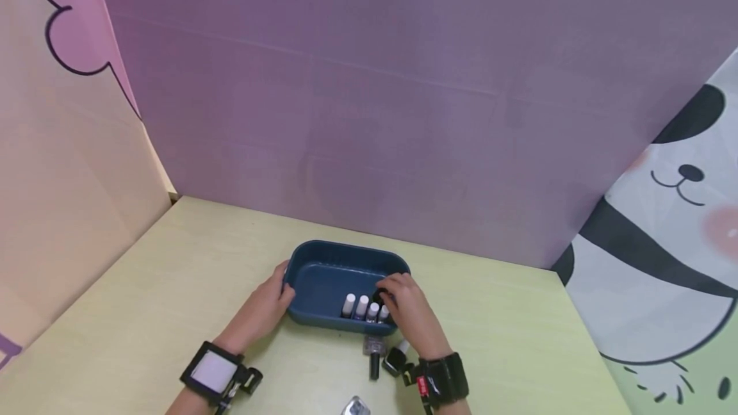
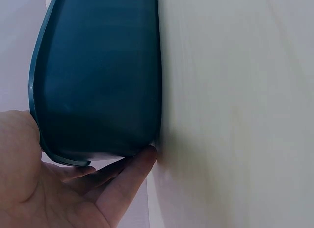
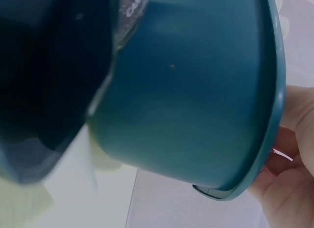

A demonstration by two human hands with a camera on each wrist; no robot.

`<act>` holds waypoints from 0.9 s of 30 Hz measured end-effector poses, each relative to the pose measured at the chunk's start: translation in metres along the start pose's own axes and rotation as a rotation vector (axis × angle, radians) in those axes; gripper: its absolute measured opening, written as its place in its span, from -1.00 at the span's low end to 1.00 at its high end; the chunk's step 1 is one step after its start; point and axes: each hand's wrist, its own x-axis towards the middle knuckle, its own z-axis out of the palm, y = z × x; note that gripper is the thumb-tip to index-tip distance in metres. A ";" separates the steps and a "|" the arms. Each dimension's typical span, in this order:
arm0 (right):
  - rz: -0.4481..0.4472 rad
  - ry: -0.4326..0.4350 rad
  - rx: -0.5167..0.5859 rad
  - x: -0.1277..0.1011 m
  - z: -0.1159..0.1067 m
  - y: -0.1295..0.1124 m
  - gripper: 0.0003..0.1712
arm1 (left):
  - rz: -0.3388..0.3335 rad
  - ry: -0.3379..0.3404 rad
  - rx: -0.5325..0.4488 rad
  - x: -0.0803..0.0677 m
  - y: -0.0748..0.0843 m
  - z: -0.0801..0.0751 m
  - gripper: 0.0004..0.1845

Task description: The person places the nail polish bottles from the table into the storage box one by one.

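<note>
Dark-blue bin [image 1: 317, 280], smooth, apparently plastic, round-cornered oblong, near tabletop's [image 1: 501, 325] far edge, long axis parallel to it. Four white-capped bottles [image 1: 361, 307] lined along near wall, caps up. Glittery bottle [image 1: 374, 346] outside, black cap toward near edge. Left hand [image 1: 262, 305] grips bin's left end; right hand [image 1: 408, 306] pinches dark item [image 1: 378, 296] inside.

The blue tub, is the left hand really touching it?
Touching. The left wrist view shows it plainly: the left hand cups the end of the blue tub, with a fingertip right against its lower corner.
</note>
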 end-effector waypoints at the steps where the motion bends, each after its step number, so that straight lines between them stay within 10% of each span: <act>1: -0.004 0.003 -0.002 0.000 0.000 0.000 -0.75 | 0.002 0.003 0.002 0.000 0.000 0.000 -0.37; 27: -0.047 0.016 0.000 -0.003 -0.027 -0.023 -0.79 | 0.003 0.012 0.014 0.001 -0.001 0.000 -0.38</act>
